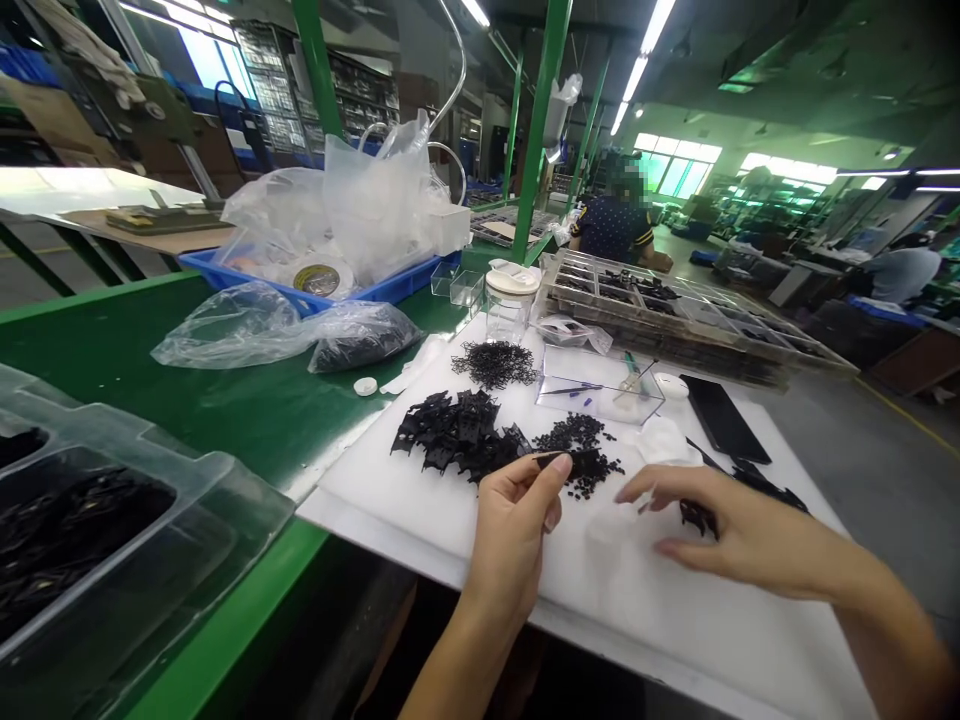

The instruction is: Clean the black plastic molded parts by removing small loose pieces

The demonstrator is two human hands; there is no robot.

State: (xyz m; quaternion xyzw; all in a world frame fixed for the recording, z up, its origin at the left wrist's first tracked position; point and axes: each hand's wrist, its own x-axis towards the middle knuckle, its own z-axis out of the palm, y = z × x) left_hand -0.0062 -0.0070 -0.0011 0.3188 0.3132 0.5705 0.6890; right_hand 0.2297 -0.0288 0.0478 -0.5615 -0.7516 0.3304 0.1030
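Observation:
My left hand (521,505) pinches a small dark part (581,464) between thumb and forefinger, above the white board (600,590). To its right, my right hand (712,525) has its thumb and fingers apart, and no object shows between them. Flat black parts (457,430) form a pile left of my left hand. Just beyond that hand lies a heap of tiny black pieces (577,435). Thin black pieces (495,363) are heaped farther back. Some black parts (765,480) lie beside and partly behind my right hand.
A clear box (598,390) with tools, a black phone-like slab (724,418) and a lidded jar (511,305) stand behind. Stacked compartment trays (675,320) are at back right. A blue bin (397,285) holds plastic bags; a clear tray (225,480) is at left. A person sits beyond.

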